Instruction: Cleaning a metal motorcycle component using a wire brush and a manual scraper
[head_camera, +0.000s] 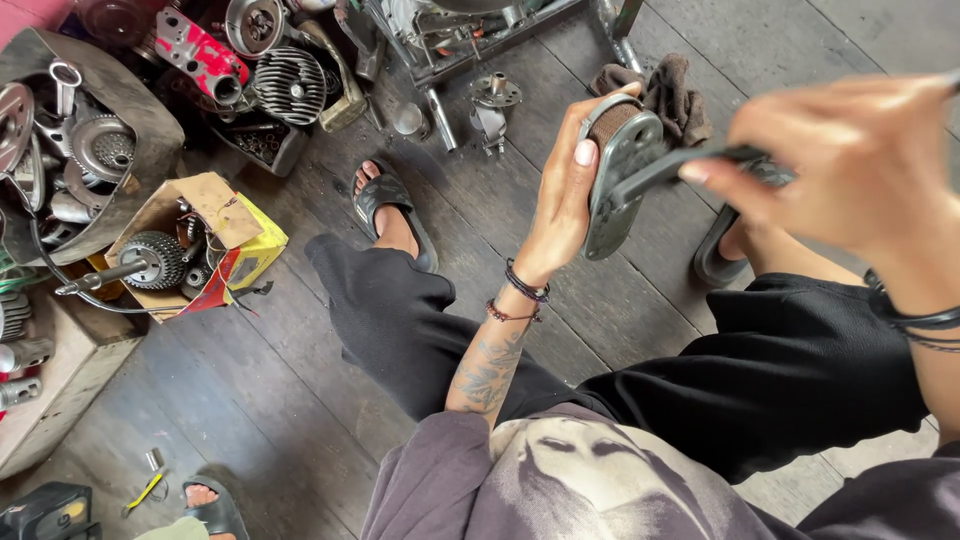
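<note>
My left hand (566, 190) is raised in front of me and grips a grey metal brake shoe (620, 180) with a brown lining along its curved edge. My right hand (850, 160) is closed around the dark handle of a tool (690, 162) whose tip rests against the face of the shoe. I am seated, in black trousers and sandals, over a dark wooden plank floor (250, 400).
An open cardboard box (205, 235) with a gear and small parts lies on the floor at left. Behind it a tub (150, 120) and a pile hold several engine parts, including a finned cylinder (288, 85). A brown rag (675, 90) and a hub part (493, 100) lie ahead. Another person's sandalled foot (210, 505) shows at bottom left.
</note>
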